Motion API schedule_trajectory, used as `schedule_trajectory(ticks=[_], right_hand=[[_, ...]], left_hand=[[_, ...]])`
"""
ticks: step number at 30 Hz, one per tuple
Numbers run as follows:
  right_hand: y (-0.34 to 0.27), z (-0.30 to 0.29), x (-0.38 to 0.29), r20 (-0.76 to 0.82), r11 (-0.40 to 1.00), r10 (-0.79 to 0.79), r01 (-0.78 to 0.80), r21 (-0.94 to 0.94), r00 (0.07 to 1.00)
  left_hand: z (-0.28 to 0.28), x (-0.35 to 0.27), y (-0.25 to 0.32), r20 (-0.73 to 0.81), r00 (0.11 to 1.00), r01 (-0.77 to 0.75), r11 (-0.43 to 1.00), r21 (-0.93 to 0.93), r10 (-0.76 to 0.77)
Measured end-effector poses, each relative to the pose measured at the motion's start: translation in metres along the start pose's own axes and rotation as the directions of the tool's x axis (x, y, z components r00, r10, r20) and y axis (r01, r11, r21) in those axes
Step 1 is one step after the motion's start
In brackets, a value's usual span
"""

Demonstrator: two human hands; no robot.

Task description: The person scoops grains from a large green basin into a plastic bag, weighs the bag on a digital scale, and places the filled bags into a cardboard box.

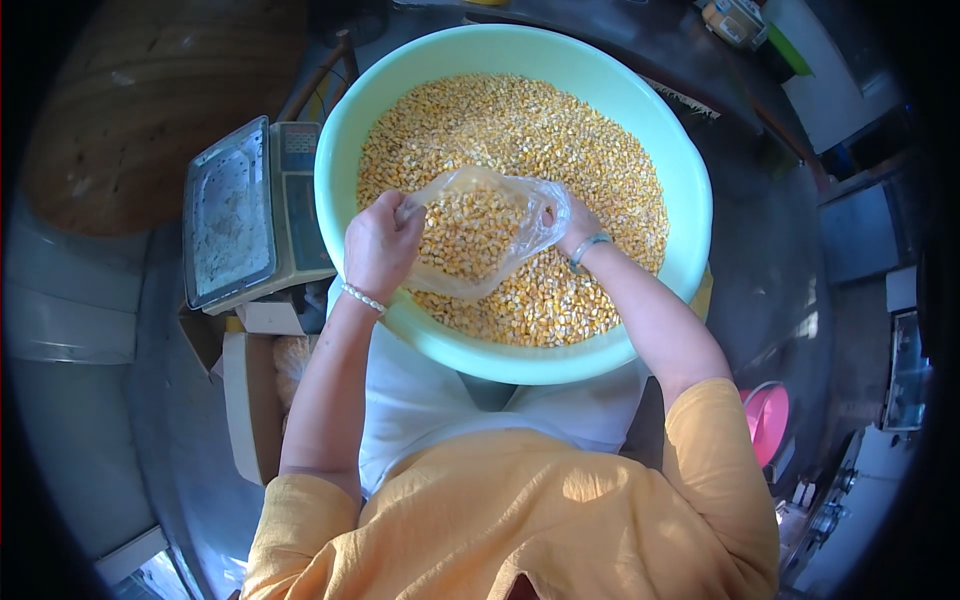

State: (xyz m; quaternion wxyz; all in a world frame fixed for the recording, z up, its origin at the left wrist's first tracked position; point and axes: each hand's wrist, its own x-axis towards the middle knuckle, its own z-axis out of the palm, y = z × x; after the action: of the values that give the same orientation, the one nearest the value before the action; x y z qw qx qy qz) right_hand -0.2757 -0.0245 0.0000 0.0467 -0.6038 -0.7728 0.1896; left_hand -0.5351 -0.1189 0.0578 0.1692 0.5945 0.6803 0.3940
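A large pale green plastic basin (679,172) full of yellow corn kernels (517,112) lies before me, its near rim over my lap. Above the kernels I hold a clear plastic bag (469,289) with its mouth spread wide. My left hand (384,244) pinches one edge of the mouth between thumb and fingers. On the opposite edge is my right hand (579,225), gripping the film, which partly covers its fingers. Kernels show within the bag's mouth; whether they lie inside it or are seen through the film, I cannot tell.
Left of the basin stands a weighing scale (232,214) with a metal pan and keypad. Below it an open cardboard box (251,405) holds a clear bag of small tan contents. A round wooden tabletop (157,112) is at upper left, a pink bucket (766,424) at right.
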Motion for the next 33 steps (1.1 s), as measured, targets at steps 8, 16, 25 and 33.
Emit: schedule_trajectory(ticks=[8,16,25,33], right_hand=[[-0.013,-0.005,-0.01,0.043,0.996,0.065,-0.062,-0.069,0.997],[-0.027,-0.014,-0.019,0.121,0.987,0.117,-0.101,-0.129,0.986],[-0.011,0.005,-0.01,0.066,0.993,0.114,-0.112,-0.038,0.991],[-0.008,0.004,-0.009,0.052,1.0,-0.006,0.006,0.005,0.999]], left_hand=[[0.001,0.001,0.0,0.008,1.0,-0.028,1.0,0.015,0.028],[0.0,0.001,0.003,0.014,1.0,-0.021,1.0,0.022,0.02],[0.001,0.001,0.002,0.012,1.0,-0.016,1.0,0.014,0.015],[-0.001,0.001,0.002,0.005,1.0,0.011,0.999,-0.03,-0.011]])
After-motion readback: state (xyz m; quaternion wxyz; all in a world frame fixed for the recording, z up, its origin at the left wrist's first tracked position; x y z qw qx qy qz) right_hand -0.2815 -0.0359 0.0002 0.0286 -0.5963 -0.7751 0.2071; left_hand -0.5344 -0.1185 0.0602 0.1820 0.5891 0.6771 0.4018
